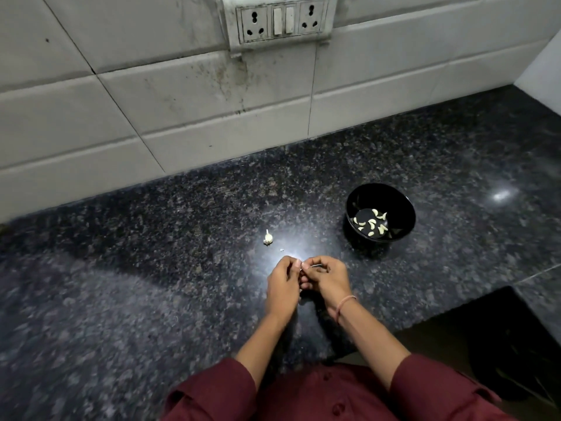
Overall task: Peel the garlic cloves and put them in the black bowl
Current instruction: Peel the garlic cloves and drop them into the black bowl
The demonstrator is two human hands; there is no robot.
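My left hand [283, 285] and my right hand [328, 276] meet just above the dark counter, fingers curled round a small garlic clove [303, 267] pinched between them; the clove is mostly hidden by the fingers. To the upper right stands the black bowl [394, 197], holding several peeled cloves [372, 224]. A small piece of a garlic bulb [267, 237] lies on the counter to the upper left of my hands. A tiny scrap of skin [281, 250] lies near it.
The speckled granite counter [151, 268] runs back to a white tiled wall [151, 101] with a socket panel [280, 21]. The counter's front edge steps back at the lower right, where a dark gap [501, 344] opens.
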